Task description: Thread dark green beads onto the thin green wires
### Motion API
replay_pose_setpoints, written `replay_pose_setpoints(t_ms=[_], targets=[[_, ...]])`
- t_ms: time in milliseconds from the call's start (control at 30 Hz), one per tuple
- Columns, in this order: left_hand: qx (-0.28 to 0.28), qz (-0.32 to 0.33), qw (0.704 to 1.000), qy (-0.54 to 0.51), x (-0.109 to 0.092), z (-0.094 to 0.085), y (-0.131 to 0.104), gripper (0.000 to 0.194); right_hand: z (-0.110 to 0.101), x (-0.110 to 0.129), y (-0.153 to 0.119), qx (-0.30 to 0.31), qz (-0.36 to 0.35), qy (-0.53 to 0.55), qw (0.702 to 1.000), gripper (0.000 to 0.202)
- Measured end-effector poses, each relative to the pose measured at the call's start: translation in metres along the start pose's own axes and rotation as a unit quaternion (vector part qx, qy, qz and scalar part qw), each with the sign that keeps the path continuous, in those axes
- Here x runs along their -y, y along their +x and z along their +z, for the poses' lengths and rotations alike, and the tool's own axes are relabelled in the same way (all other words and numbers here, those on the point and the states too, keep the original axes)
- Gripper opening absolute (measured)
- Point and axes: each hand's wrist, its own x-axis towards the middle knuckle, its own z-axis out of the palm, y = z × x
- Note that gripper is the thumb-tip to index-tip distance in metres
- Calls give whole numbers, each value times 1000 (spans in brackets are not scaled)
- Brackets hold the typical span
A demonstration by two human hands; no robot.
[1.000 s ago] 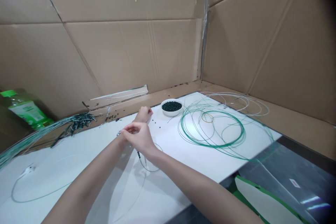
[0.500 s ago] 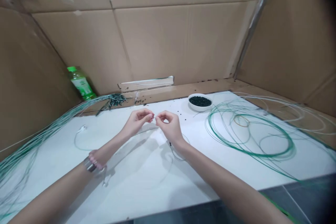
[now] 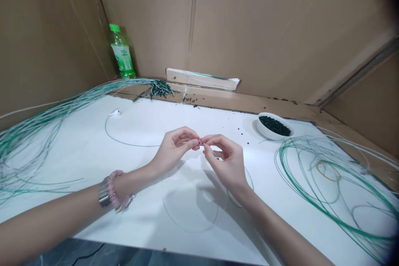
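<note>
My left hand (image 3: 177, 145) is closed in a pinch, thumb against fingertips, over the middle of the white board. Its fingertips meet those of my right hand (image 3: 226, 156), which pinches too. A thin green cord (image 3: 131, 145) runs from a small white piece (image 3: 115, 112) on the board to my left hand. A short thin bit shows between the two pinches, with something small and dark just inside the right fingers; the exact hold is too small to make out. A loop of cord hangs below the hands, and another shows by my right wrist.
A white bowl (image 3: 261, 129) of small black beads stands right of my hands, near a large coil of green cord (image 3: 311, 203). At left lies a long bundle of green cords (image 3: 77, 99) with dark beaded ends. A green-capped bottle (image 3: 123, 56) stands against the cardboard wall (image 3: 249, 29).
The view has swung, so everything sits differently in the picture. My hands, slightly apart before, now touch at the fingertips. Both remain pinched.
</note>
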Motion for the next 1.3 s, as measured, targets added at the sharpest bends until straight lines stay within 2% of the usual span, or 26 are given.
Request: replay_pose_setpoints(t_ms=[400,767,1033,1300], targets=[[10,16,999,-29,1,1,-3,7,-1,0,-1,10,-53,-31,998,6],[-17,41,998,37,3,1,-6,9,-2,0,-1,11,-94,-80,992,7],[-1,48,999,3,3,1,-7,8,-4,-1,0,6,-65,-83,994,7],[-13,37,999,19,3,1,-6,9,-5,-5,0,10,-72,-105,992,9]])
